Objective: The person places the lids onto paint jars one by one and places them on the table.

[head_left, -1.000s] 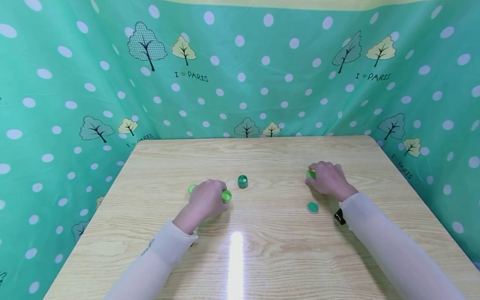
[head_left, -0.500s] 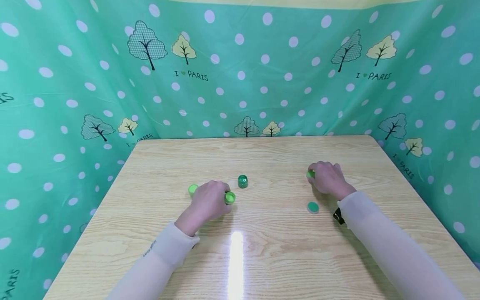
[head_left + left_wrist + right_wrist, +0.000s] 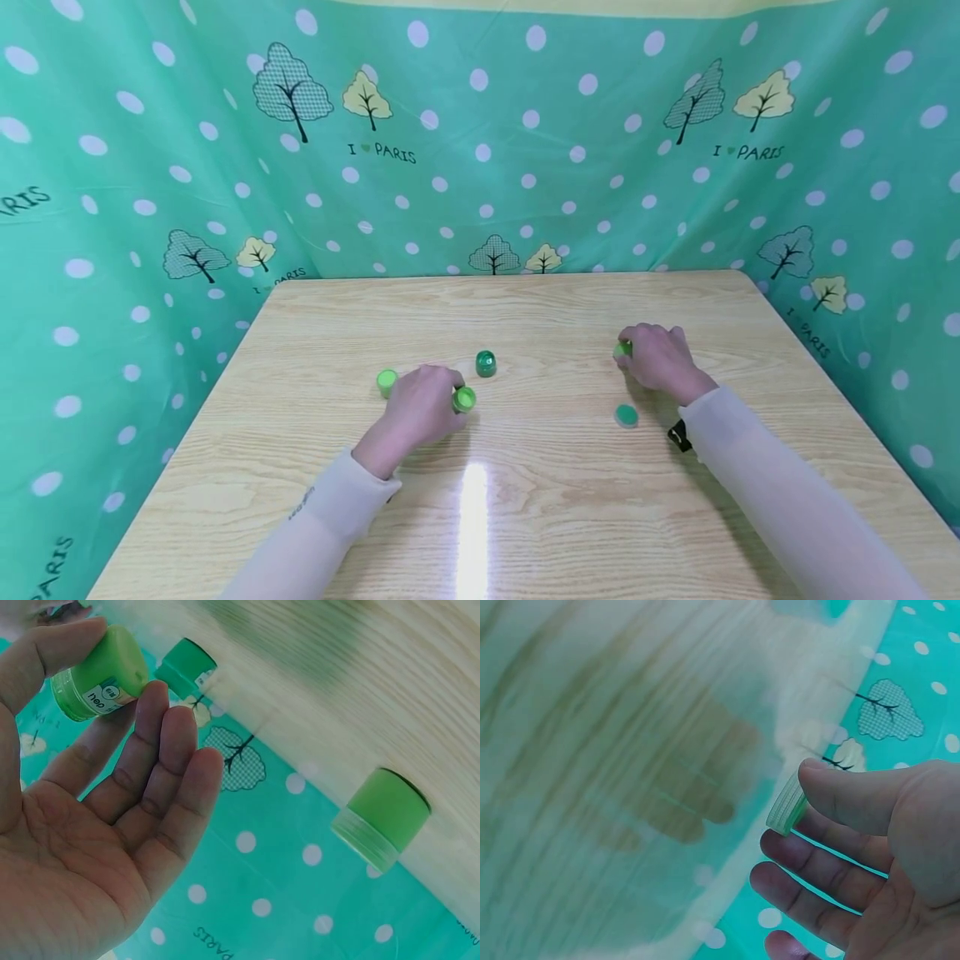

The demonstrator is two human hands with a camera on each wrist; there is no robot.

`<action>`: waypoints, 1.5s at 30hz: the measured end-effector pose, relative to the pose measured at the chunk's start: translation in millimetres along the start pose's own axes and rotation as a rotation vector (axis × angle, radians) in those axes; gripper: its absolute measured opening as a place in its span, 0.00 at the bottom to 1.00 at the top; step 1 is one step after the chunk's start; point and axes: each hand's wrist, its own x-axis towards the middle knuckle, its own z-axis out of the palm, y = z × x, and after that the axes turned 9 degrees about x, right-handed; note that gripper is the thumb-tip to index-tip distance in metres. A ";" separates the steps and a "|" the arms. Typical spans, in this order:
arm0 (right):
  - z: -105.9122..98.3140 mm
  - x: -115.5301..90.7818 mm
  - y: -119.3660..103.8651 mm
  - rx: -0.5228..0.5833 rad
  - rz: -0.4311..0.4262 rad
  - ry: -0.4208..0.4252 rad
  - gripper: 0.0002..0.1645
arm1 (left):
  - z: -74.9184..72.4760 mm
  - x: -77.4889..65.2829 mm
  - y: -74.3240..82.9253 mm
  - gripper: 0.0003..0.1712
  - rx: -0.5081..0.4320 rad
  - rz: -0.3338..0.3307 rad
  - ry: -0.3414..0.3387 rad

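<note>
My left hand (image 3: 423, 404) pinches a small light green paint jar (image 3: 112, 671) between thumb and fingertips. It carries a printed label and has a clear ridged end; from above, its round top (image 3: 465, 399) shows a pale rim. Beside this hand stands a second light green jar (image 3: 387, 382), upright on the table. At the right, my right hand (image 3: 660, 358) pinches a light green lid with a ridged rim (image 3: 786, 806) between thumb and fingers. Its other fingers are spread loosely. A dark green jar (image 3: 486, 363) stands between the hands, farther back.
A dark green lid (image 3: 626, 416) lies flat on the wooden table (image 3: 555, 500), just nearer than my right hand. Green dotted cloth (image 3: 525, 200) hangs behind the table and along both sides. A bright light reflection crosses the front of the tabletop.
My left hand has shifted slightly right and toward me with the jar, and more of the standing light green jar shows. My right hand stays almost in place with the lid.
</note>
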 end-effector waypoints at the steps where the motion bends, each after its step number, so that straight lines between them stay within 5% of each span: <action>1: -0.8 -0.9 -1.1 0.004 -0.003 0.001 0.25 | 0.3 -0.4 0.4 0.12 -0.001 0.000 0.001; 45: -7.9 -45.3 -53.7 0.101 -0.200 0.127 0.22 | 2.4 -4.0 15.7 0.15 0.009 0.007 0.045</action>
